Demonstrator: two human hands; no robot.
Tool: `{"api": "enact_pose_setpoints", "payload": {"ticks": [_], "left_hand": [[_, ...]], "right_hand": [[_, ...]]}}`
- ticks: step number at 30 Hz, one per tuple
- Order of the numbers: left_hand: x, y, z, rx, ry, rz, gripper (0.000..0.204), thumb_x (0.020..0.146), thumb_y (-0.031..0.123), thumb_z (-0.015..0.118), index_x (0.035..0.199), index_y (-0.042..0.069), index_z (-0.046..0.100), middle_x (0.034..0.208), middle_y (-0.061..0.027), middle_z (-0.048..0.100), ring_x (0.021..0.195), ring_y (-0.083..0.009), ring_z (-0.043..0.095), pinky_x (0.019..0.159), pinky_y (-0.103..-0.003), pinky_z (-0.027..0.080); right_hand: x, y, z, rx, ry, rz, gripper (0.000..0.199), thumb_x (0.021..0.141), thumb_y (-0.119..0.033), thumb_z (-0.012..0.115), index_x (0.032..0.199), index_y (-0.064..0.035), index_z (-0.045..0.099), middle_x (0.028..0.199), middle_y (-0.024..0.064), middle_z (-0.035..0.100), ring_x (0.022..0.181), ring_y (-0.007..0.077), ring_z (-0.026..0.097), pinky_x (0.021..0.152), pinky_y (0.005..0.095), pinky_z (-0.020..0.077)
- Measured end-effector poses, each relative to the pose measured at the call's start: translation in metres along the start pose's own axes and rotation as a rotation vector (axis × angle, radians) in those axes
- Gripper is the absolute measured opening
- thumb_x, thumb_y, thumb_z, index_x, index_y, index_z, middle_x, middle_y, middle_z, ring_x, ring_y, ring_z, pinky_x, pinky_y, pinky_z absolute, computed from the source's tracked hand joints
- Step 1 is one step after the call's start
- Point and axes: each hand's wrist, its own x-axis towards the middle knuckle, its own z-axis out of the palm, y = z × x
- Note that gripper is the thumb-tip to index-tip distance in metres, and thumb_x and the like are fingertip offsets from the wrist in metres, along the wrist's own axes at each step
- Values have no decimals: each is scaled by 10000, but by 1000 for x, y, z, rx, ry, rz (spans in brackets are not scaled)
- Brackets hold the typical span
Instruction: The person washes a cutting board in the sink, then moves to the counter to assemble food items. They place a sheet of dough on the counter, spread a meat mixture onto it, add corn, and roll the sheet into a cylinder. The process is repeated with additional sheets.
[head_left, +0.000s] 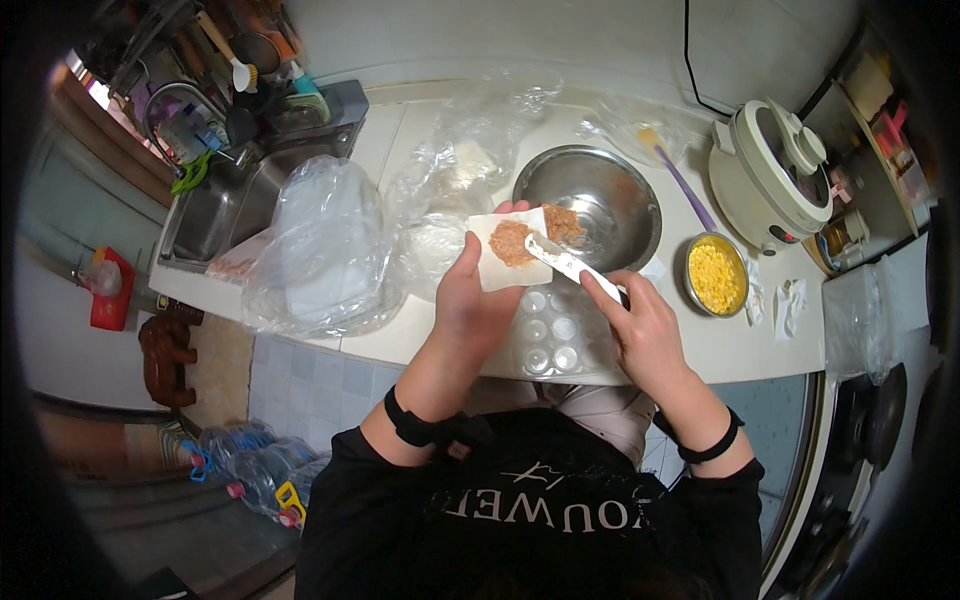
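**Meat filling going onto a square wrapper, over the counter**

The left hand [470,295] is cupped under a pale square wrapper [505,255], which lies flat on the palm and fingers. A lump of pinkish-brown minced filling [511,242] sits on the middle of it. The right hand [640,325] is closed round the handle of a white spatula [562,262], and the tip of the blade is touching the filling on the wrapper.

Just beyond both hands stands a steel bowl [610,190] with more of the same filling against its near-left wall. Right of the right hand there's a small metal bowl of yellow corn kernels [716,274], and past that a cream-coloured cooker [775,175] with its lid shut. Under and between the hands is a clear plastic tray with round hollows [550,335], near the counter [700,345] edge.

Packaging-wise: left of the left hand is a big puffy clear plastic bag [320,245] with something white inside, and further back more crumpled clear bags [470,150]. No labels can be made out on any of them. The sink [215,215] is far off to the left.
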Motion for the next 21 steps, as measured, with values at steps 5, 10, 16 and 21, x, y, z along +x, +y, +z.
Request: {"api": "enact_pose_setpoints", "payload": {"ticks": [5, 10, 16, 21], "left_hand": [[4, -5, -2, -34, 43, -53, 485, 1000, 301, 156, 1401, 38, 232, 1444, -96, 291, 1340, -248, 255, 1121, -418, 173], [1, -2, -3, -79, 125, -35, 480, 1002, 314, 166, 1372, 33, 287, 1403, -114, 352, 1319, -256, 292, 1115, -412, 198], [-1, 19, -3, -51, 259, 113, 462, 1002, 302, 213, 1351, 21, 330, 1396, -115, 363, 1302, -265, 321, 1112, -419, 211], [-8, 3, 6, 30, 228, -110, 477, 994, 293, 290, 1354, -19, 302, 1383, -155, 379, 1281, -279, 360, 1094, -410, 244]], "right_hand": [[-8, -6, 7, 9, 11, -64, 574, 633, 9, 577, 1197, -96, 580, 959, 115, 547, 794, 253, 566, 663, 335, 486], [-17, 4, 9, -24, -28, -70, 555, 640, -5, 579, 1187, -96, 588, 934, 110, 552, 777, 230, 567, 654, 313, 492], [-25, 27, -5, 337, 79, 256, 430, 813, 22, 526, 1224, -104, 559, 877, 110, 579, 702, 190, 547, 607, 276, 446], [-20, 29, 6, 1030, 38, 742, 308, 954, -134, 398, 1243, -72, 483, 828, 13, 590, 600, 47, 418, 542, 183, 348]]}}
